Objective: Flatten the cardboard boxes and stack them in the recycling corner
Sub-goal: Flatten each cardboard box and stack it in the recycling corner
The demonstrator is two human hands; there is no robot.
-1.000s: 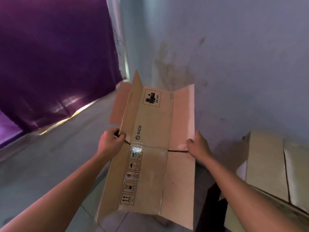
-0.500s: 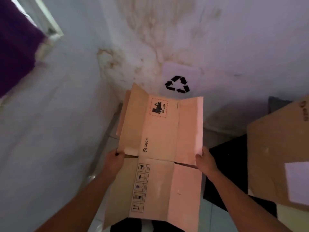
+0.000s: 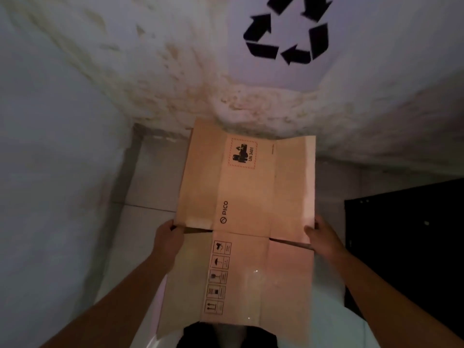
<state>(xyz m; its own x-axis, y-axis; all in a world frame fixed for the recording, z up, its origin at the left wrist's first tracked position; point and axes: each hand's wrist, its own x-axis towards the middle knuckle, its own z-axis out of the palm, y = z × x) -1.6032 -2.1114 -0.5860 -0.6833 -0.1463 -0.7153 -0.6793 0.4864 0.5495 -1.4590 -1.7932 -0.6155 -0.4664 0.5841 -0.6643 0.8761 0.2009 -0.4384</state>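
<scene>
Now the flattened cardboard box [image 3: 247, 217] is held out over the corner floor [image 3: 150, 182], printed face up. Its far edge is near the base of the stained wall [image 3: 175, 71]; cannot tell if it touches. The left hand [image 3: 168, 238] pinches the left edge at the mid crease and the right hand [image 3: 324, 238] pinches the right edge opposite. On both sides the fingers [image 3: 316, 223] are curled round the card and holding it.

Changes: half a second ago the recycling sign [image 3: 286, 36] was small, just above the box. It is now big at the top of the view, and the head looks steeply down at the tiles. A second ago a purple curtain was on the left and another box low on the right; both are out of view now. A black object [image 3: 406, 247] sits on the right. The grip spots are the same in all three frames.

Meaning, as a judgement: the person has reached the recycling corner and this box is done flattening. The step in hand is laying it down. No stack shows on the bare tiles; what lies under the card is hidden. Other boxes are probably left to do.
</scene>
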